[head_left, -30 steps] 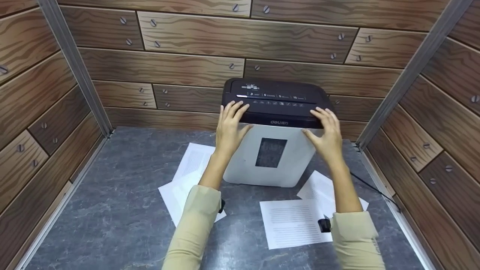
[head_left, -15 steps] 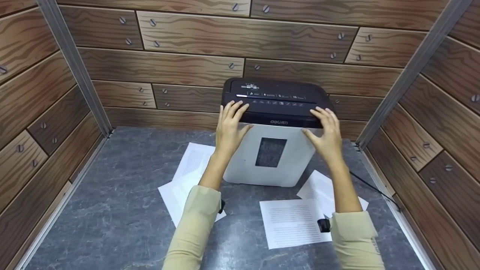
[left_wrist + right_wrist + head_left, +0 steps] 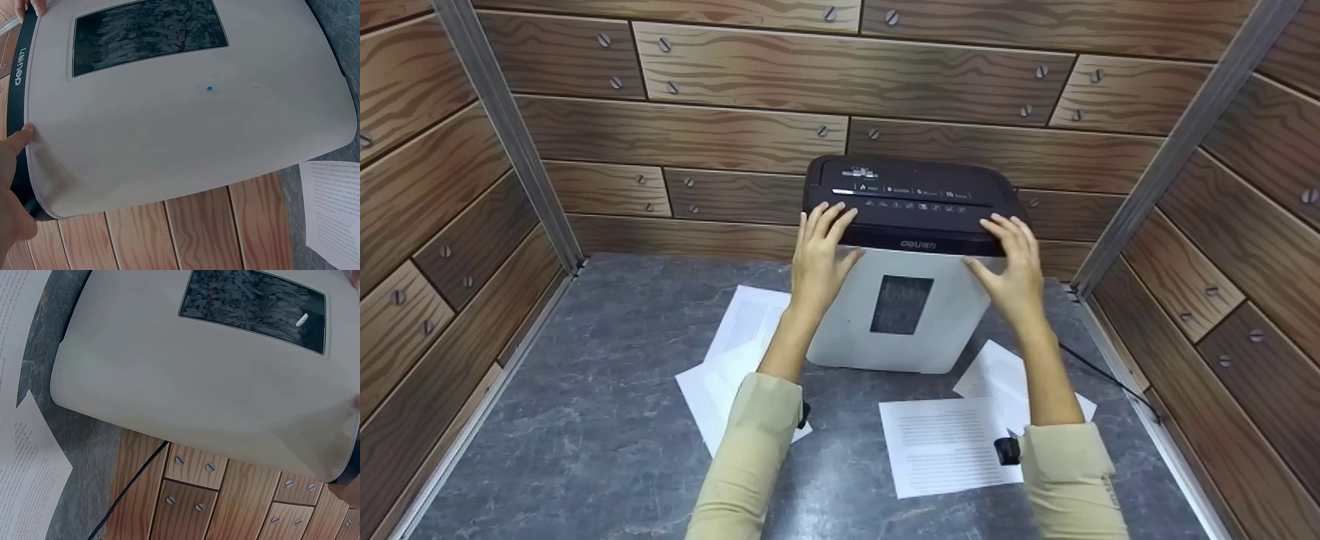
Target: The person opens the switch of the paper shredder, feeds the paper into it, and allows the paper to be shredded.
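Observation:
A paper shredder (image 3: 847, 330) stands on the grey tabletop, with a black top (image 3: 915, 180) and a pale front. Through its dark window (image 3: 901, 304) shredded strips show, clearer in the right wrist view. My left hand (image 3: 817, 259) grips the top's left front corner, fingers over the upper face and thumb at the seam on the front. At the opposite corner my right hand (image 3: 1016, 274) holds on the same way. The left wrist view shows the left thumb (image 3: 23, 138) against the edge of the black top; some fingers are hidden behind it.
Printed sheets (image 3: 727, 375) lie partly under the left forearm. More paper (image 3: 945, 446) spreads before the shredder, overlapping a second sheet (image 3: 994, 375) by the right forearm. A black cord (image 3: 1110, 379) runs toward the right wall. Wood-patterned panels (image 3: 855, 75) enclose three sides.

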Demonstrator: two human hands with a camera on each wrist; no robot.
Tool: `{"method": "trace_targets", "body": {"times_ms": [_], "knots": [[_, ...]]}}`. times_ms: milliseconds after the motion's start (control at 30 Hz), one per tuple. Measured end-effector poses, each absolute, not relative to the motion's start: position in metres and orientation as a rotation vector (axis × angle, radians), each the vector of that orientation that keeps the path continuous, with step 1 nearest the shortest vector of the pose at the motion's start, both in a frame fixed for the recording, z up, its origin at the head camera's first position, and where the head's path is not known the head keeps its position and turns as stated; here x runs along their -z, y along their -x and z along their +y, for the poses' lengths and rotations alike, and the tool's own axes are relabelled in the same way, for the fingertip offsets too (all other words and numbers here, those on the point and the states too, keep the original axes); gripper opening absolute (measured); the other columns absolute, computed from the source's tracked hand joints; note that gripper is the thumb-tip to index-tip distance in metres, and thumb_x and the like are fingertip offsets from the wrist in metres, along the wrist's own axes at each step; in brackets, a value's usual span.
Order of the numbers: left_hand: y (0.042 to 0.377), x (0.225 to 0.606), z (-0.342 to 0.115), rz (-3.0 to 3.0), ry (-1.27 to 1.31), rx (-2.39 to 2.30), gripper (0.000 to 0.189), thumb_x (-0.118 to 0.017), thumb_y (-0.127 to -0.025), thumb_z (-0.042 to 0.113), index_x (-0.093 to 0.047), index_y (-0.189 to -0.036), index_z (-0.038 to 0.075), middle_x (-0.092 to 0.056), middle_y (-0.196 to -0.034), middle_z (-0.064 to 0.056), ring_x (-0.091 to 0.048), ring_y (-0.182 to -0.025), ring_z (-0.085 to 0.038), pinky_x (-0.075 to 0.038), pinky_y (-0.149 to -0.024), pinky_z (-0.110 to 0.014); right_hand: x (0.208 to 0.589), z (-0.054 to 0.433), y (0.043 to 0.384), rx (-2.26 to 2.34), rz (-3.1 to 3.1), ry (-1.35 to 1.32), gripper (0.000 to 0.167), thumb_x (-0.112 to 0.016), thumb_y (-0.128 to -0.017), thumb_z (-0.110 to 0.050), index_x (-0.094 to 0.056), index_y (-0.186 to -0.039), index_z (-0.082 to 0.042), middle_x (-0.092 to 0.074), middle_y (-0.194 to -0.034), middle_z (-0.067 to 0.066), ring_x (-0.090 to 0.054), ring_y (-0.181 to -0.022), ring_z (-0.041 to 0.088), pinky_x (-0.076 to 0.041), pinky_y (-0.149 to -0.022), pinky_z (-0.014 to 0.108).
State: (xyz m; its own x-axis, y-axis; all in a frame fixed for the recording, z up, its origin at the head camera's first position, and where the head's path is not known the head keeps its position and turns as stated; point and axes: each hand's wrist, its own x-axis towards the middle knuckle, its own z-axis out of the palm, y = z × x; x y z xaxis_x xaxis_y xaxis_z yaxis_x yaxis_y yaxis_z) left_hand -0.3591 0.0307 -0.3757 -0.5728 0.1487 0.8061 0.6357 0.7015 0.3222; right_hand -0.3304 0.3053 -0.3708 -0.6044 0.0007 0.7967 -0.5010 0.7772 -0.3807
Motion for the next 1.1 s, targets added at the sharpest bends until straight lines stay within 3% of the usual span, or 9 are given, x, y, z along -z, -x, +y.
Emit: {"method": "trace_targets", "body": {"times_ms": [333,500,567,667,767,933,1033,1100], "knots": [[0.360,0.376,0.031,-2.107,0.585,0.756,0.055,-0.076,-0.075,0.023,-0.056,-0.125,0.012,-0.050,-0.129,-0.006,-0.032,-0.128,-0.022,-0.009,-0.110,-0.036,0.373,0.304,0.331,-0.729,-2.104,-0.378,0.055,-0.080,-0.071,-0.014,-0.058,-0.121,-0.006,-0.051,-0.129,0.009,-0.031,-0.127,0.027,-0.019,-0.107,0.034],[0.357,0.381,0.034,-2.091,0.576,0.765,0.058,-0.076,-0.076,0.018,-0.052,-0.128,0.010,-0.045,-0.133,-0.007,-0.025,-0.132,-0.023,-0.010,-0.110,-0.037,0.379,0.303,0.328,-0.672,-2.127,-0.359,0.059,-0.077,-0.074,-0.014,-0.052,-0.127,-0.008,-0.043,-0.135,0.009,-0.023,-0.132,0.025,-0.019,-0.107,0.040],[0.354,0.384,0.036,-2.086,0.567,0.758,0.062,-0.075,-0.077,0.015,-0.048,-0.132,0.009,-0.040,-0.137,-0.008,-0.020,-0.134,-0.025,-0.010,-0.110,-0.036,0.382,0.302,0.325,-0.649,-2.148,-0.345,0.064,-0.076,-0.075,-0.013,-0.047,-0.132,-0.010,-0.036,-0.140,0.008,-0.016,-0.135,0.024,-0.024,-0.105,0.044],[0.347,0.391,0.039,-2.070,0.553,0.726,0.069,-0.075,-0.076,0.011,-0.042,-0.137,0.007,-0.033,-0.142,-0.011,-0.013,-0.136,-0.028,-0.012,-0.110,-0.036,0.390,0.298,0.315,-0.636,-2.161,-0.327,0.070,-0.074,-0.077,-0.012,-0.040,-0.138,-0.012,-0.027,-0.147,0.005,-0.009,-0.137,0.024,-0.040,-0.091,0.050],[0.338,0.403,0.043,-2.037,0.542,0.725,0.075,-0.075,-0.075,0.008,-0.037,-0.139,0.004,-0.026,-0.146,-0.013,-0.011,-0.136,-0.030,-0.014,-0.109,-0.037,0.402,0.292,0.304,-0.692,-2.104,-0.334,0.064,-0.073,-0.078,-0.007,-0.044,-0.135,-0.011,-0.026,-0.148,0.005,-0.014,-0.136,0.025,-0.043,-0.087,0.051],[0.315,0.439,0.055,-1.976,0.529,0.938,0.063,-0.074,-0.074,0.002,-0.046,-0.130,0.003,-0.036,-0.140,-0.014,-0.035,-0.127,-0.029,-0.029,-0.104,-0.034,0.451,0.286,0.288,-0.779,-2.095,-0.424,0.035,-0.067,-0.076,0.006,-0.060,-0.111,0.003,-0.056,-0.119,0.017,-0.049,-0.111,0.034,-0.036,-0.095,0.048],[0.297,0.470,0.065,-2.066,0.549,1.080,0.049,-0.071,-0.075,0.001,-0.054,-0.121,0.003,-0.050,-0.126,-0.012,-0.049,-0.114,-0.026,-0.041,-0.095,-0.031,0.493,0.286,0.280,-0.809,-2.394,-0.490,0.032,-0.065,-0.074,0.006,-0.061,-0.106,0.005,-0.061,-0.104,0.020,-0.054,-0.098,0.038,-0.041,-0.088,0.049],[0.286,0.492,0.072,-2.237,0.578,1.107,0.043,-0.072,-0.076,0.005,-0.057,-0.117,0.005,-0.056,-0.117,-0.010,-0.054,-0.107,-0.024,-0.045,-0.089,-0.031,0.519,0.289,0.274,-0.811,-2.661,-0.540,0.038,-0.067,-0.073,0.002,-0.059,-0.110,0.005,-0.059,-0.108,0.021,-0.052,-0.101,0.039,-0.041,-0.088,0.051]]}}
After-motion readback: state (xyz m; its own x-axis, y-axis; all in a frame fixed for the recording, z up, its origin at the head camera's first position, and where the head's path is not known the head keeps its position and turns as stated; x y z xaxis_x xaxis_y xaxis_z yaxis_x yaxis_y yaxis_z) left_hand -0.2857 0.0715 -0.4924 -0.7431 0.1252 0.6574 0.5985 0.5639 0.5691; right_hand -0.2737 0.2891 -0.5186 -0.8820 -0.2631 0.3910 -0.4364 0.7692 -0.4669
